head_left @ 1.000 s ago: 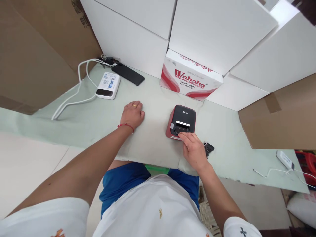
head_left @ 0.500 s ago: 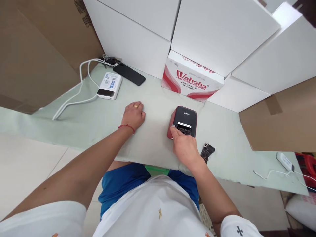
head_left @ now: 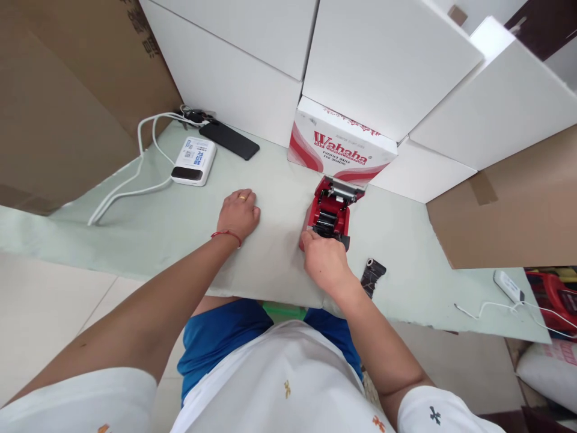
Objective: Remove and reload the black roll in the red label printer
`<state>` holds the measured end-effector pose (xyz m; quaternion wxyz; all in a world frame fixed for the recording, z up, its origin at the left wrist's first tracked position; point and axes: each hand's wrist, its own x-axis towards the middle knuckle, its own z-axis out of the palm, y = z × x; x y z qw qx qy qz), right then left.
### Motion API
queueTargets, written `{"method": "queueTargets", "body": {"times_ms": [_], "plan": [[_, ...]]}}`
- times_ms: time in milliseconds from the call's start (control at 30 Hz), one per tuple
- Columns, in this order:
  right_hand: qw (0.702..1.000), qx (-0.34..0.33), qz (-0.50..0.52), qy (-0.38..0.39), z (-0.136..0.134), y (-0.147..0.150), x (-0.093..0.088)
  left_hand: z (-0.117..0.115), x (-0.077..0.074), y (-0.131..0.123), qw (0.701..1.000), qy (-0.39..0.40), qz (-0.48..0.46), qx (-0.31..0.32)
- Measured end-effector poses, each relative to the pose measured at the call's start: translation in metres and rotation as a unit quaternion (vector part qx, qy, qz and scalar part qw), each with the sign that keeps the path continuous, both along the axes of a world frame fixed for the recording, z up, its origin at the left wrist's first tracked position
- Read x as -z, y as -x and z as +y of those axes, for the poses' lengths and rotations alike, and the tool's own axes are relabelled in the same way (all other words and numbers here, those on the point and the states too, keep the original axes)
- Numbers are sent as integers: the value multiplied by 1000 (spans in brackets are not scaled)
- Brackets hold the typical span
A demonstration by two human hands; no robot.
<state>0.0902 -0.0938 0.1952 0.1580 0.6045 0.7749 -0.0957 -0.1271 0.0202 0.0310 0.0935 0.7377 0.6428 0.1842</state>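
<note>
Right hand (head_left: 328, 261) pinched together at the open printer (head_left: 328, 207) just ahead, perhaps for steadying; impossible to tell whether clamped on. Left hand (head_left: 238, 213) down on the table (head_left: 274, 255), probably for support, curl unclear. Beyond the right hand, box (head_left: 341, 143) lettered "Wahaha", "purified water for drinking".

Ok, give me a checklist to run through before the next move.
1. Hinged lid of the small red-and-black plastic device raised: ok.
2. Lid clear of the red-and-white cardboard carton behind: cannot tell; they overlap in view.
3. Dark cylindrical roller inside properly seated: cannot tell.
4. Right hand clear of the device: not ok; at its near left edge.
5. Crumpled black strip apart from the device: ok, on pale green cloth.
6. Left hand away from the device: ok, resting on the cloth.
</note>
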Motion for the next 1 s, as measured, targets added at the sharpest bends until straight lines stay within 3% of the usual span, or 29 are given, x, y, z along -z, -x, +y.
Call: {"method": "queueTargets", "body": {"times_ms": [133,233,300,367,433,533,667,900,1000], "plan": [[992,32,113,-45,-7,-17,13,0,-1,0,1000,0,-6,1],[958,71,250,-121,-7,-43,18,1,1,0,1000,-6,-6,0],[934,113,288,-177,2,-61,18,1,3,0,1000,-11,-1,-1],[935,150,256,-193,18,-76,16,1,3,1,1000,-13,1,-1],[959,163,171,-154,37,-85,16,1,3,0,1000,-14,0,-2],[988,121,42,-81,64,-84,20,1,2,0,1000,-10,-8,-4],[996,68,-42,-26,86,-66,27,1,1,0,1000,-3,1,0],[992,101,-72,21,101,-49,28,0,-4,0,1000,11,-8,0],[993,115,7,-14,85,-63,25,0,-6,-1,1000,12,-11,1]]}}
